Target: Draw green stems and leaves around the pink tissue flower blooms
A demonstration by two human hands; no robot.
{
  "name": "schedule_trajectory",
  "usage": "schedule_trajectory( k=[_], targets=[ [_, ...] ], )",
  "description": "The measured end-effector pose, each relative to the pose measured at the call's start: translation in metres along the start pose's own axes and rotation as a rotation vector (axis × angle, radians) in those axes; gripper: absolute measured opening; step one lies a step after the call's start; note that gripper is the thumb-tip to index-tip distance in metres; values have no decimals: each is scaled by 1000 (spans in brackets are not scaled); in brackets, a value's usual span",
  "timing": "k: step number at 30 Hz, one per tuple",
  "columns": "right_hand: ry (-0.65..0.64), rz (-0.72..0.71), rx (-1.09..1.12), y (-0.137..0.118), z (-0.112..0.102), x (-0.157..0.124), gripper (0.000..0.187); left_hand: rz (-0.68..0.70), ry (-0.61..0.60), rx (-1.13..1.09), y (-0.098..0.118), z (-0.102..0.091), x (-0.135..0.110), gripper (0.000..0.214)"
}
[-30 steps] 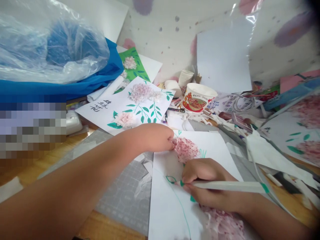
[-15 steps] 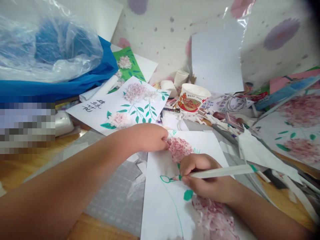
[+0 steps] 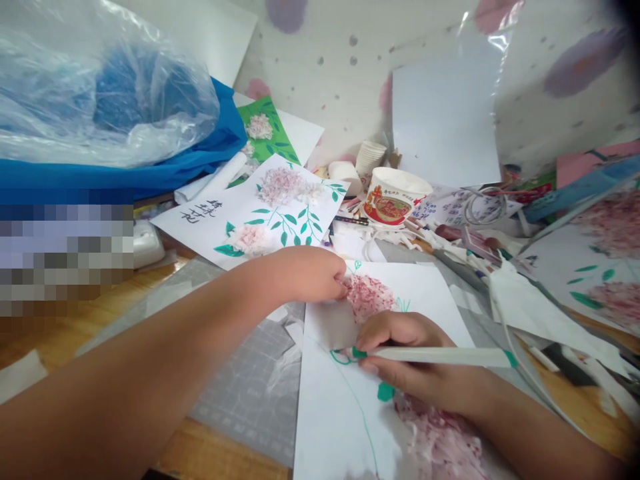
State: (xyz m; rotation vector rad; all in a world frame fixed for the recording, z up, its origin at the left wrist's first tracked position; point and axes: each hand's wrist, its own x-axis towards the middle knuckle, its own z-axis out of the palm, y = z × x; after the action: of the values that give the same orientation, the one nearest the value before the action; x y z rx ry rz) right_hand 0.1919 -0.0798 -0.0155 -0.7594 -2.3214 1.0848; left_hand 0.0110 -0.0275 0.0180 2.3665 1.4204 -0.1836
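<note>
My right hand (image 3: 413,347) grips a white marker (image 3: 445,356) with green ends, its tip on a white sheet of paper (image 3: 325,413). Under the tip is a green leaf outline (image 3: 341,359); a thin green curved line runs down from there. My left hand (image 3: 325,277) is curled at the sheet's upper left, touching the edge of a raised pink-red flower (image 3: 371,297). Its fingertips are mostly hidden. Below my right hand lie a solid green leaf (image 3: 386,391) and a second raised pink flower (image 3: 445,443), partly covered by the forearm.
A grey cutting mat (image 3: 235,380) lies beneath the sheet. Behind is a flower picture (image 3: 205,237) with green leaves. A paper noodle bowl (image 3: 397,197), paper scraps (image 3: 550,313) and a white cable (image 3: 480,207) crowd the back and right. Blue cloth and clear plastic (image 3: 165,113) fill the left.
The marker's tip has shifted from the leaf outline's right end along its upper edge, and the marker lies more level. My left hand stays by the flower. The whole view has shifted slightly.
</note>
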Motion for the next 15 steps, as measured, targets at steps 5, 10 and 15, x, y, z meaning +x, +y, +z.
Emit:
schedule_trajectory(
  k=[5,10,15],
  targets=[
    [-7,8,-30,-1,1,3,6,22,14,21,-1,1,1,22],
    [-38,9,-20,-1,2,2,5,28,17,19,-1,1,2,20],
    [-44,40,-5,-2,1,3,5,16,3,26,2,-1,0,20]
  ],
)
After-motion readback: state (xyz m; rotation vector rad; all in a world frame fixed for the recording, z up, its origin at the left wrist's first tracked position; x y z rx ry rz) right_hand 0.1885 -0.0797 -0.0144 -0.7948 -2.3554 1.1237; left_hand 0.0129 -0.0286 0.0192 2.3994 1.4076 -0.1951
